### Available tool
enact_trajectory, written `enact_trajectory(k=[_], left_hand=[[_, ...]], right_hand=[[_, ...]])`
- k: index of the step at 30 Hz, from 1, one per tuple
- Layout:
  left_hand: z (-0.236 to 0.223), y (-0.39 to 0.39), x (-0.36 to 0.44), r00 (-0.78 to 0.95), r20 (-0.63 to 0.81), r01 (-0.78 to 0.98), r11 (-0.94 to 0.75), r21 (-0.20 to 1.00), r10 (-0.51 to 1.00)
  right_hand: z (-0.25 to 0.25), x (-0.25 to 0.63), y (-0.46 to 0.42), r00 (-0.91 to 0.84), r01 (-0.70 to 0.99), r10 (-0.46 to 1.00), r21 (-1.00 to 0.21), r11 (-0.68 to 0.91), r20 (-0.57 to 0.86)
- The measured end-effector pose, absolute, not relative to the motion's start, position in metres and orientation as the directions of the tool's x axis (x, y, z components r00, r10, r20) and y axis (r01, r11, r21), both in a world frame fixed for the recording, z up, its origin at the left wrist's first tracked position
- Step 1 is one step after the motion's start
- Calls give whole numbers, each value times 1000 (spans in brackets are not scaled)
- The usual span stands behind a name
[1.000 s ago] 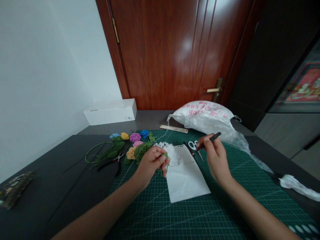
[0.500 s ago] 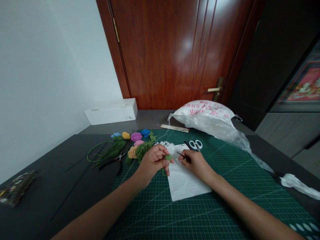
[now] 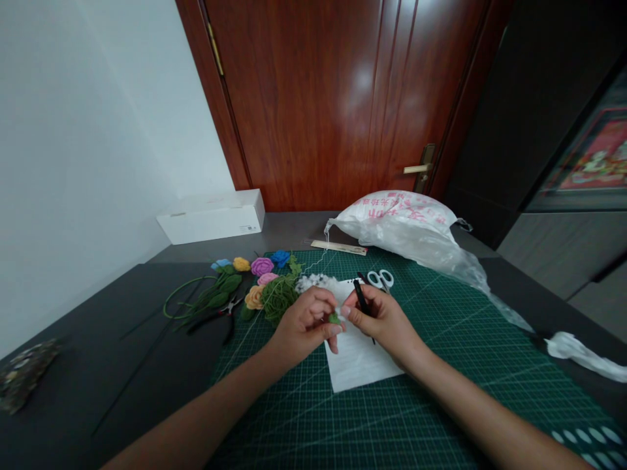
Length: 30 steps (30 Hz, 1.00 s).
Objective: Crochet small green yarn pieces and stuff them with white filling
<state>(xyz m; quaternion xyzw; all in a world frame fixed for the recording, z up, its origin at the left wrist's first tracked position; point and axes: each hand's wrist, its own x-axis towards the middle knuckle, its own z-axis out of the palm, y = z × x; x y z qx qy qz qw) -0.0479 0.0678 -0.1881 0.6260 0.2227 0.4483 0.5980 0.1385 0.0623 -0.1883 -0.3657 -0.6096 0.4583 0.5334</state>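
Over the notebook sheet, my left hand [image 3: 308, 318] pinches a small green crochet piece [image 3: 334, 318] between thumb and fingers, which partly hide it. My right hand [image 3: 385, 316] is closed around a black-handled crochet hook [image 3: 361, 297]. The thick handle points up and its thin end sticks out below the fingers. My right thumb and fingertip are pressed together close beside the green piece; whether they pinch yarn is too small to tell. Under both hands lies the white paper sheet [image 3: 360, 365]. A ball of green yarn [image 3: 279, 299] sits just behind my left hand, beside fluffy white yarn [image 3: 316, 281].
Crocheted flowers [image 3: 262, 266] with green stems lie at the left, near black-handled pliers [image 3: 230, 308]. White-handled scissors [image 3: 381, 279] and a ruler [image 3: 337, 247] are behind the sheet on the green cutting mat [image 3: 304, 418]. A plastic bag [image 3: 401, 219] and a white box [image 3: 210, 215] stand at the back.
My right hand has turned the crochet hook from pointing left to handle upward, and its fingertips have come closer to the green piece. My left hand keeps its hold. The view has shifted slightly.
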Motion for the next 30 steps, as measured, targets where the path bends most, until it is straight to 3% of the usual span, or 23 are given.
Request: enact_trajectory(k=[10,13,16,19,23,30], left_hand=[[-185,68,-52,493,210,-168,-145,975,844],[-185,67,-53,482,196,-148,-142,979,854],[-182,66,-53,478,197,-148,-142,979,856],[-179,65,-52,479,196,-159,-135,978,855],[-179,65,-52,471,199,-187,-123,975,859],[-176,66,-51,463,189,-216,-97,972,866]], right_hand=[[-197,136,62,-208,-11,929,-951,309,305],[-190,141,60,-133,-13,940,-948,317,315],[-178,148,58,-66,-118,956,-954,277,286],[-168,155,56,-57,-224,944,-926,305,325],[-166,158,52,-73,-126,912,-911,393,404],[-166,150,45,2,-102,829,-824,557,560]])
